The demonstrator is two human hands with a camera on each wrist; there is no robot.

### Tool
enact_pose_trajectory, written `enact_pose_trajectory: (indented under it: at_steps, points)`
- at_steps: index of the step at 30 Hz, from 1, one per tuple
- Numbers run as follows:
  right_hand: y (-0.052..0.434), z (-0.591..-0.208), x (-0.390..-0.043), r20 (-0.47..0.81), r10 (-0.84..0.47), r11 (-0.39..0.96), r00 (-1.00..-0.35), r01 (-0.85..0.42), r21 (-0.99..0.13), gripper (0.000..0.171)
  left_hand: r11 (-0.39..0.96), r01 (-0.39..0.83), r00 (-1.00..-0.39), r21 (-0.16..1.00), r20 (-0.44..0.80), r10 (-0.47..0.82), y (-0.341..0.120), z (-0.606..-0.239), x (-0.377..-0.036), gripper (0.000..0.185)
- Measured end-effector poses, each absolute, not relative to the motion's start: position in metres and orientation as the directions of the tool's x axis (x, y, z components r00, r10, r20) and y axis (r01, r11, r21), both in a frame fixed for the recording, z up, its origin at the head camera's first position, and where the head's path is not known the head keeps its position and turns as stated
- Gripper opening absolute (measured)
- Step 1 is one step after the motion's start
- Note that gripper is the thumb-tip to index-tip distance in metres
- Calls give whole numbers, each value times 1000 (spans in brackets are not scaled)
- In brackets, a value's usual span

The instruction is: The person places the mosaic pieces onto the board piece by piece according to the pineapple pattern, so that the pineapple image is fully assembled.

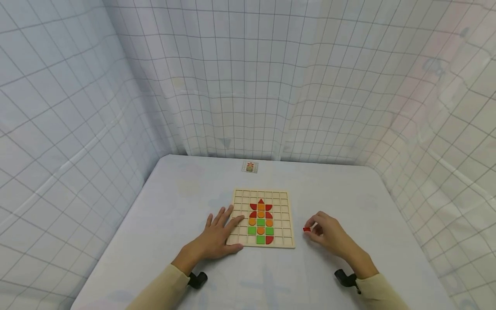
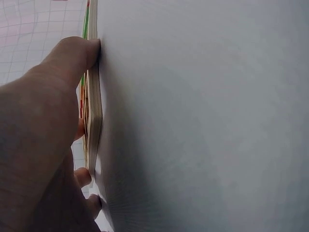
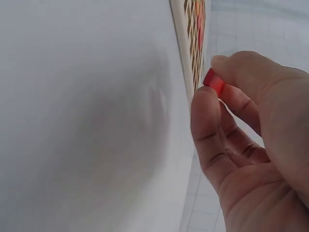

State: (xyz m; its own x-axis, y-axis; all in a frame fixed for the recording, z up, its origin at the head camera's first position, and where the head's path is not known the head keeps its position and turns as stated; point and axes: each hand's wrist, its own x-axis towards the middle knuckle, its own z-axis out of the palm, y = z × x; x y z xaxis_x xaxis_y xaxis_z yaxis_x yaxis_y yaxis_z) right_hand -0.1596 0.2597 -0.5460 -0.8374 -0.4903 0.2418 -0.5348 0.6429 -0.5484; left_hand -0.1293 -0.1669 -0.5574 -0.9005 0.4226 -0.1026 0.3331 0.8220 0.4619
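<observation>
A square wooden grid board (image 1: 282, 220) lies on the white table, bearing red, orange and green flat pieces in a plant-like figure. My left hand (image 1: 215, 239) rests at the board's lower left corner with fingers spread, the index finger reaching over the grid. In the left wrist view the thumb (image 2: 72, 55) touches the board's side edge. To the right of the board, my right hand (image 1: 330, 232) pinches a small red piece (image 3: 215, 83) between thumb and index finger. Most of that piece's outline is covered by the fingertips.
Behind the board lies a small picture card (image 1: 254, 168) showing a similar figure on a grid. White grid-patterned curtains (image 1: 248, 86) enclose the table (image 1: 329, 185) at the back and both sides. Black wrist straps with small cameras (image 1: 198, 280) sit below both hands.
</observation>
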Motion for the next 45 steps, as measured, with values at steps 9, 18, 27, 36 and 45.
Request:
enact_pose_trajectory:
  at_steps: [9, 18, 27, 36, 45]
  points:
    - [216, -541, -162, 275, -536, 553, -798, -578, -601, 22, 828, 335, -902, 450, -100, 419, -166, -558, -130, 94]
    - [181, -537, -158, 225, -587, 487, -778, -561, -669, 18, 829, 340, -902, 444, -96, 422, -166, -557, -129, 94]
    - [149, -540, -156, 228, -613, 454, -756, -574, -682, 16, 825, 345, -900, 447, -94, 426, -167, -556, -130, 94]
    - [130, -546, -158, 176, -639, 446, -749, -547, -709, 16, 818, 348, -897, 458, -90, 432, -166, -558, -130, 94]
    - [119, -546, -158, 169, -635, 457, -754, -543, -704, 8, 813, 353, -896, 463, -83, 436, -167, -554, -130, 93]
